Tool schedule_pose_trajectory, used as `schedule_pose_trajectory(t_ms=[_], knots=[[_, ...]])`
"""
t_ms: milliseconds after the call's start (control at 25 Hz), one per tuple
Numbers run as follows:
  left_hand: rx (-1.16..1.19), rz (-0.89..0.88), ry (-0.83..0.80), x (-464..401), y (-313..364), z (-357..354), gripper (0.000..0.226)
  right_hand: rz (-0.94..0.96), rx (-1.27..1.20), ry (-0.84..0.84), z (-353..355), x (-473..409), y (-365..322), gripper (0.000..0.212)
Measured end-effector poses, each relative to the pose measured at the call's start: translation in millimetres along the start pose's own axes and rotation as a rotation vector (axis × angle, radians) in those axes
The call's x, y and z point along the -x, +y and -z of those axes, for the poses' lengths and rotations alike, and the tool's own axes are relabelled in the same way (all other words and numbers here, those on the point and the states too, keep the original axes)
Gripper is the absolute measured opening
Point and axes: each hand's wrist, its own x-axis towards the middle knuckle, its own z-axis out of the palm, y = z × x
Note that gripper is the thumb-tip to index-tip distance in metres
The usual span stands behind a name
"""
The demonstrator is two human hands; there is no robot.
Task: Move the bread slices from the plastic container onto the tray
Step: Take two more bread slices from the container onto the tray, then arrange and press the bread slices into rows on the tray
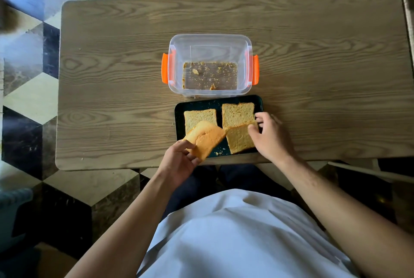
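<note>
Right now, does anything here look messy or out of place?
Slightly. Crumbs litter the bottom of the plastic container, and a few lie on the tray. The crust-side slice in the left hand sits tilted, overlapping another slice and hanging past the tray's edge.

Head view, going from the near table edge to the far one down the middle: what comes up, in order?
Dark rectangular tray holding four tan bread slices → clear plastic container with orange side latches, only crumbs inside → bare wooden table.

Dim indoor light, wide-angle view – centre sharp, edges soft.
Daylight enters from the left, washing the floor blue-white. The table edges bow outward – lens distortion. A dark blur smears the upper-left corner; corners fall into shadow.
</note>
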Motion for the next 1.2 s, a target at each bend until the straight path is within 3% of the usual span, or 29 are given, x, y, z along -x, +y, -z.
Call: schedule_pose_trajectory(t_ms=[160, 240, 280, 360, 480, 640, 720, 800, 960, 1200], knots=[[0.041, -0.002, -0.035, -0.9, -7.6, -13.5, 0.031, -0.185, -0.471, -0.454, -22.6, 19.1, -42.1, 0.043], [0.002, -0.014, -0.042, -1.5, -12.7, -16.7, 0.023, -0.209, -0.591, -0.494, -41.5, 20.8, -49.6, 0.034], [-0.028, -0.024, -0.032, -1.6, -15.2, -17.0, 0.021, -0.203, -0.581, -0.479, -49.1, 19.3, -51.5, 0.042], [-0.084, -0.041, 0.005, -0.9, -19.1, -13.5, 0.02, -0.184, -0.487, -0.449, -57.0, 15.3, -54.9, 0.06], [-0.184, -0.091, 0.112, -0.5, -18.4, 0.0, 0.01, 0.01, -0.252, -0.453, -52.0, 2.7, -56.1, 0.037], [-0.472, -0.273, 0.45, -4.5, -2.3, 32.0, 0.013, 0.303, 0.186, -0.565, -47.8, -14.8, -57.6, 0.009], [-0.63, -0.355, 0.493, -5.5, 6.3, 43.7, 0.009, 0.354, 0.312, -0.651, -50.8, -20.8, -58.7, 0.013], [-0.855, -0.442, 0.499, -7.0, 13.1, 45.9, 0.01, 0.327, 0.35, -0.695, -54.2, -25.2, -59.0, 0.034], [-1.149, -0.612, 0.425, -13.3, 18.3, 24.6, 0.02, 0.29, 0.39, -0.621, -58.3, -29.3, -57.6, 0.036], [-1.184, -0.588, 0.417, -31.6, 38.2, -13.1, 0.032, 0.18, 0.387, -0.336, -63.9, -24.7, -65.3, 0.027]])
